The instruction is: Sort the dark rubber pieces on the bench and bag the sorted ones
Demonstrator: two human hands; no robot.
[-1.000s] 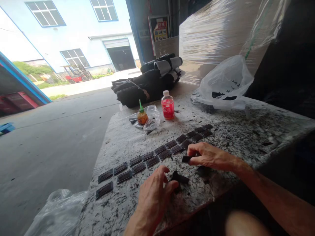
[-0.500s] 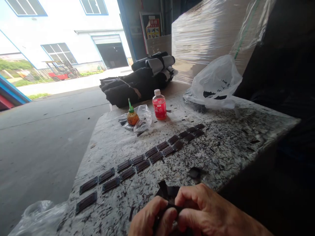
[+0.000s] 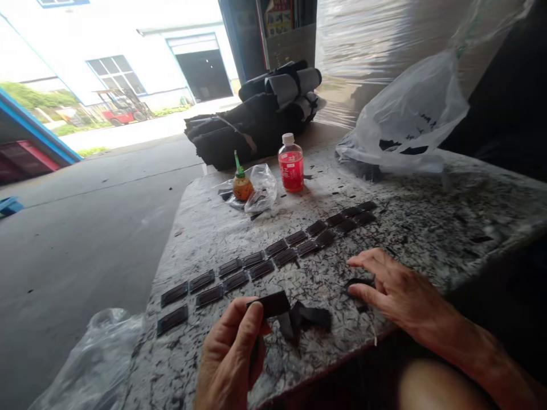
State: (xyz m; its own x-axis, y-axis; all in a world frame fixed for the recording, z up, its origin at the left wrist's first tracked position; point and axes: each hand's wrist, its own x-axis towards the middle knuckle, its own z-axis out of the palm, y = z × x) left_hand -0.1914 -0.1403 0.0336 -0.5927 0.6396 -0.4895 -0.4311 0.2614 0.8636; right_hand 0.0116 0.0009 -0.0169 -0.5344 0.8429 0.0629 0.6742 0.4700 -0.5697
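Observation:
Between its thumb and fingers, my left hand pinches a small flat black rectangular piece above the near part of the table. Loose black scraps lie just right of that piece. To the right, my right hand is open, thumb and fingers apart around a dark scrap on the tabletop; whether it touches the scrap I cannot tell. Beyond both hands, several small dark rectangular pieces with clear edges lie in two slanting rows.
Black thread bits litter the worn table. At its far side stand a bottle of red liquid, an orange squeeze bottle with a green nozzle, bundled black material and a white plastic bag. Clear plastic hangs by the left edge.
My hands were together over black material; now they are apart. The left holds up the black piece, while the right has moved right and forward to the scrap. The view has shifted.

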